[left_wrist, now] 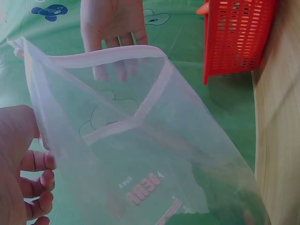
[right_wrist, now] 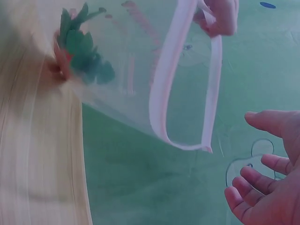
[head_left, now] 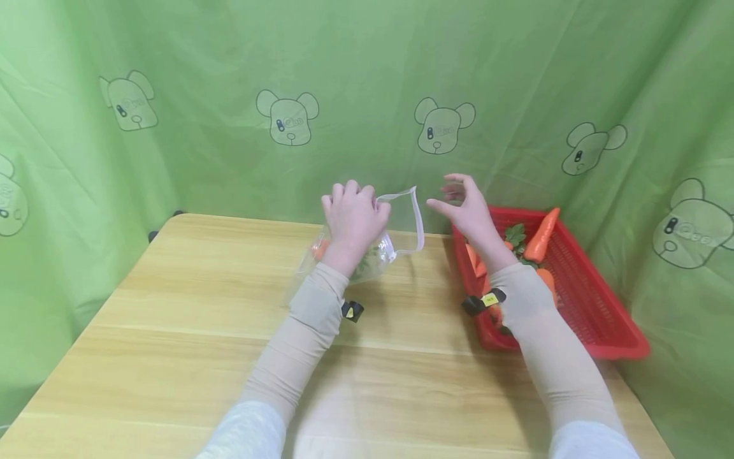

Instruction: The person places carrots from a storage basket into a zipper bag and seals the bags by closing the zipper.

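My left hand [head_left: 355,220] grips the edge of a clear zip bag [head_left: 374,260] with a whitish rim, holding it over the table. In the right wrist view its fingers pinch the rim near the top. The bag's mouth gapes toward the right. Inside it, green leaves [right_wrist: 84,51] and something orange show through the film, low in the bag. Pink lettering [left_wrist: 143,188] is printed on the bag. To the right of the mouth, my right hand [head_left: 473,210] is held in the air with fingers spread, apart from the bag and holding nothing.
A red plastic basket [head_left: 596,274] stands at the right of the wooden table [head_left: 172,306]. Several carrots, one carrot [head_left: 541,236] leaning on the rim, and green leaves [head_left: 515,234] lie in it. A green curtain [head_left: 367,51] with bear-head prints hangs behind and at both sides.
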Demonstrator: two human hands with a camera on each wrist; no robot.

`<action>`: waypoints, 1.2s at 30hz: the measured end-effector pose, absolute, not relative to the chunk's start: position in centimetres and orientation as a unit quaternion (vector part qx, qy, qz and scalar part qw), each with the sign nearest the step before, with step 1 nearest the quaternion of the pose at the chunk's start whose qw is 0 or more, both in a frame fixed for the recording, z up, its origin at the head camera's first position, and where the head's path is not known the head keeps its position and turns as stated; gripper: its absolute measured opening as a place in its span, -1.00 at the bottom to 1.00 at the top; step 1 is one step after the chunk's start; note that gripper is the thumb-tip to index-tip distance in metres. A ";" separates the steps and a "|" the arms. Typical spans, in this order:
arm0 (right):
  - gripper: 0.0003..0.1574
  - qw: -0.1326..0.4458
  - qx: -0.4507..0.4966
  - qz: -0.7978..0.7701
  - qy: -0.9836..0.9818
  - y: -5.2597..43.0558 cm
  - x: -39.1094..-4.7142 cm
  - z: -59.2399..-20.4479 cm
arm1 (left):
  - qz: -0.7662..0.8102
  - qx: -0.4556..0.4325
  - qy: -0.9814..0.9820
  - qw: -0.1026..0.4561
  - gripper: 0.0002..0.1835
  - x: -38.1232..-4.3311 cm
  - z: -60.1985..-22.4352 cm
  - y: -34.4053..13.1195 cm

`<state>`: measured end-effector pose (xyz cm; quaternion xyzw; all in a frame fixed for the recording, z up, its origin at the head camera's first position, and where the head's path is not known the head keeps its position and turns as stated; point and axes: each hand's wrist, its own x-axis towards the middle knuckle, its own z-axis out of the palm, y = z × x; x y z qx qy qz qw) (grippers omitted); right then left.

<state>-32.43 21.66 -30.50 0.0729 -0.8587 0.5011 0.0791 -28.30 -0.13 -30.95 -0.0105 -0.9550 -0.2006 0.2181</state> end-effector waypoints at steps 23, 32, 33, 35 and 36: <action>-0.01 0.112 -0.036 0.472 -0.874 31.0 -32.6 -31.2 | -0.205 -0.015 -0.951 0.230 -0.69 -28.0 -31.0 -0.2; 0.00 0.112 -0.091 0.473 -0.869 34.1 -33.0 -32.5 | -0.204 -0.015 -0.952 0.226 -0.69 -27.9 -30.9 -0.2; -0.01 0.115 -0.098 0.469 -0.870 34.4 -33.1 -32.7 | -0.203 -0.015 -0.953 0.226 -0.69 -27.9 -30.9 -0.2; -0.03 0.120 -0.108 0.463 -0.872 35.0 -33.3 -33.1 | -0.204 -0.015 -0.952 0.228 -0.69 -27.9 -30.9 -0.2; -0.04 0.121 -0.112 0.458 -0.873 35.3 -33.3 -33.3 | -0.205 -0.016 -0.951 0.229 -0.69 -27.9 -30.9 -0.2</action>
